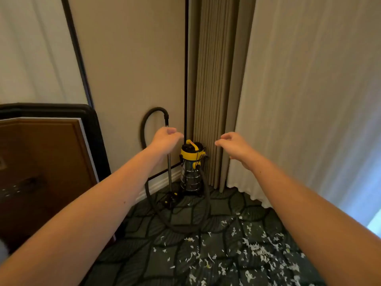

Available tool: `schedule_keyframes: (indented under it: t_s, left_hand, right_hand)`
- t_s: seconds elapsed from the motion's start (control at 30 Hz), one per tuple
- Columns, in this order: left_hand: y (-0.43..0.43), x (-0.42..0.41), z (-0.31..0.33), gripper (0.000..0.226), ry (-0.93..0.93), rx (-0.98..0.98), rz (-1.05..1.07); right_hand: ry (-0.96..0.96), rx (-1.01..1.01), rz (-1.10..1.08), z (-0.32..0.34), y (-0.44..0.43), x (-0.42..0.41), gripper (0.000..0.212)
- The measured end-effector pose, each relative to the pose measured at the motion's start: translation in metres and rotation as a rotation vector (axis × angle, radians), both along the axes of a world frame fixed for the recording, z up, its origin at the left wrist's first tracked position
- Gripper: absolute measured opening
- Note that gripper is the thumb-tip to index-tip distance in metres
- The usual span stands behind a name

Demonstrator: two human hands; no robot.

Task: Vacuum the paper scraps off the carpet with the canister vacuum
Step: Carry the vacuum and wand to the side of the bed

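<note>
The canister vacuum (190,162), yellow-topped with a steel drum, stands in the corner by the curtains. Its metal wand (169,174) rises upright to its left, and the black hose (148,124) loops off the wand's top and trails over the carpet. White paper scraps (247,250) litter the dark patterned carpet (144,254) at the lower right. My left hand (165,141) is stretched out in front of the wand's upper part, fingers loosely curled, and I see no grip on it. My right hand (235,147) hovers right of the vacuum, fingers relaxed, holding nothing.
A brown wooden panel (41,172) with a black frame behind it leans at the left. Pleated beige curtains (212,100) and a white sheer curtain (309,100) hang behind and right of the vacuum. A beige wall with a white baseboard runs behind the wand.
</note>
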State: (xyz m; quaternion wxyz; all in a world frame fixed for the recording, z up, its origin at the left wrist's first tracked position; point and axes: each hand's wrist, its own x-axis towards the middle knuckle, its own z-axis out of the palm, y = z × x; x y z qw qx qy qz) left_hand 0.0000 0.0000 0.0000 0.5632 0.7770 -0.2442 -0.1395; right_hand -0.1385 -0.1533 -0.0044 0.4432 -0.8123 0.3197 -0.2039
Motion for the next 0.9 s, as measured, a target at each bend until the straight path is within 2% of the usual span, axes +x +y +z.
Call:
schedule_keyframes:
  t_s: [0.27, 0.6, 0.77, 0.9]
  left_hand:
    - [-0.062, 0.088, -0.03, 0.045, 0.035, 0.006, -0.013]
    - [-0.175, 0.268, -0.055, 0.047, 0.068, 0.093, -0.083]
    - [-0.231, 0.348, -0.089, 0.045, 0.171, 0.155, -0.077]
    - [-0.283, 0.411, -0.11, 0.045, 0.185, 0.186, -0.082]
  right_hand:
    - [0.052, 0.018, 0.023, -0.028, -0.061, 0.095, 0.047]
    - [0.055, 0.034, -0.028, -0.047, -0.164, 0.27, 0.049]
    - [0.108, 0.065, -0.057, -0.076, -0.219, 0.344, 0.046]
    - [0.15, 0.081, -0.044, -0.09, -0.271, 0.408, 0.048]
